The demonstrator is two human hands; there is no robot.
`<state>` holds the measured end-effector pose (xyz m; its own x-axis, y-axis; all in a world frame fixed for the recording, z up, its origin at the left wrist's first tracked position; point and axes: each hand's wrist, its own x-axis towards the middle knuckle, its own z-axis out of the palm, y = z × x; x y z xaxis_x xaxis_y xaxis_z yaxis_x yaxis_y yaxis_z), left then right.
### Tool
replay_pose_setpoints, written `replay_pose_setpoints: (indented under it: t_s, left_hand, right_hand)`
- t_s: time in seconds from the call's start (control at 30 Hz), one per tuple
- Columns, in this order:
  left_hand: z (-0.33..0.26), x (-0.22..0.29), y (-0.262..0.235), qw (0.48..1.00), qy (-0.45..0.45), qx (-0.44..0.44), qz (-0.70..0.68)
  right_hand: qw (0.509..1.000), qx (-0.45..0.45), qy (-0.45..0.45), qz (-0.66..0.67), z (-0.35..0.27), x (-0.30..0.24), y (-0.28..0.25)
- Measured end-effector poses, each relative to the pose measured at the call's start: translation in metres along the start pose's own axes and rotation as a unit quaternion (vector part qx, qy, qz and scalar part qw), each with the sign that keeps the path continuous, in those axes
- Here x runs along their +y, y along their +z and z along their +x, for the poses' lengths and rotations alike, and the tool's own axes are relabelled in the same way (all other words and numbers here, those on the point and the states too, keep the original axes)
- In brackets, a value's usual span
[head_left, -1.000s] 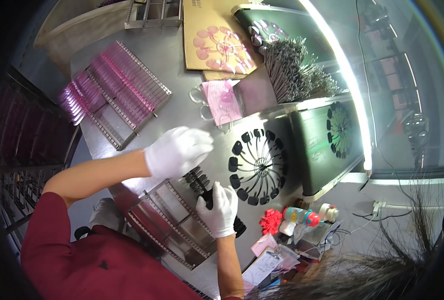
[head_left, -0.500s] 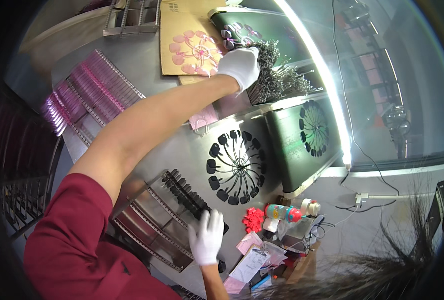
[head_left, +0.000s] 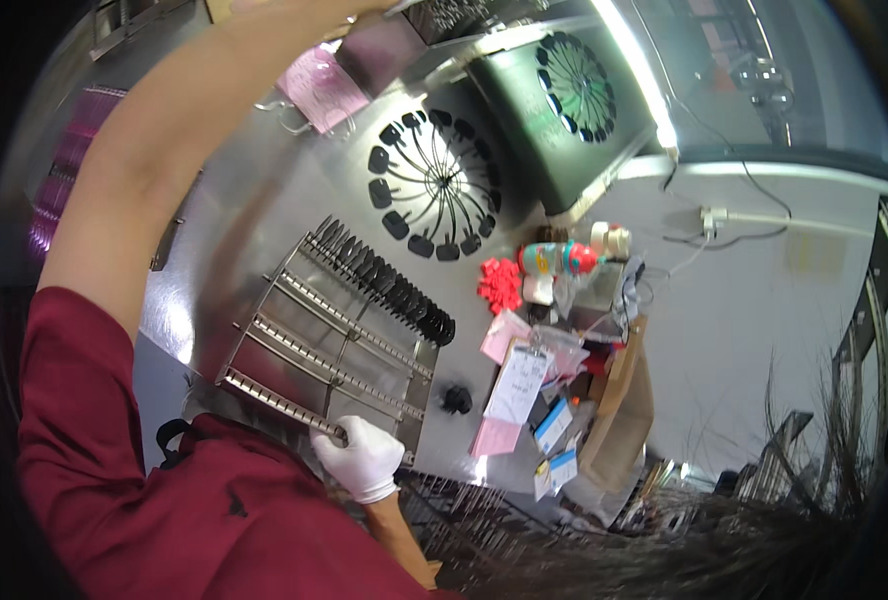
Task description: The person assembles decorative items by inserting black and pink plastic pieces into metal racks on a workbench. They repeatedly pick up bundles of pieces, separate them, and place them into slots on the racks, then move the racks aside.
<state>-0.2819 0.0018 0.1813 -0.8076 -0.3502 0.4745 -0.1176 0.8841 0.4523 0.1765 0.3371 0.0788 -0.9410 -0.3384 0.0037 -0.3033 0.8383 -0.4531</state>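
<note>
My right hand (head_left: 362,458), in a white glove, has its fingers curled round the near corner of a slotted metal rack (head_left: 289,400). A row of thin black flat pieces (head_left: 379,285) stands upright along the far side of that rack. My left forearm (head_left: 179,130) stretches across the upper left, and the hand itself is cut off by the top edge. Beyond the rack, a ring-shaped fan of black pieces on thin curved stems (head_left: 444,180) lies on the metal table (head_left: 264,190).
A dark green panel (head_left: 509,120) stands behind the fan, mirroring it. To the right are a red clustered object (head_left: 500,286), a coloured bottle (head_left: 554,259), a clipboard (head_left: 520,382) and a cardboard box (head_left: 629,400). A rack of purple pieces (head_left: 64,185) sits at left.
The view has shifted, so the left hand has gone past the top edge. My right hand has moved from beside the row of black pieces to the rack's near corner and closed on it.
</note>
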Motion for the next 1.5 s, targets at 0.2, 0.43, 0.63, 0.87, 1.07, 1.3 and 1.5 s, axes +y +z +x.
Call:
replay_pose_setpoints:
  t_s: [0.2,0.43,0.63,0.87,1.07,1.3,1.5]
  left_hand:
    - [0.014,0.000,-0.030,0.984,0.154,0.090,0.000]
    - [0.028,-0.020,0.032,0.993,0.098,0.059,0.031]
    - [0.028,0.025,0.010,0.950,0.082,-0.160,0.254]
    - [0.031,-0.026,0.065,0.994,0.085,0.004,0.075]
    - [0.009,0.010,0.029,0.998,0.034,-0.008,0.057]
    - [0.024,-0.010,0.049,0.991,0.098,0.019,0.086]
    - [-0.037,-0.012,-0.082,0.951,0.218,0.165,-0.147]
  right_hand:
    - [0.993,-0.055,0.097,-0.025,-0.027,-0.003,-0.012]
    - [0.984,-0.102,0.132,-0.060,-0.045,0.002,0.002]
    - [0.989,-0.051,0.128,-0.044,-0.051,-0.004,0.009]
    - [0.986,-0.072,0.137,-0.062,-0.050,-0.001,0.018]
    - [0.977,-0.109,0.165,-0.075,-0.056,0.000,0.020]
    - [0.987,-0.035,0.131,-0.090,-0.056,-0.001,0.024]
    - [0.977,-0.098,0.153,-0.109,-0.068,0.014,0.044]
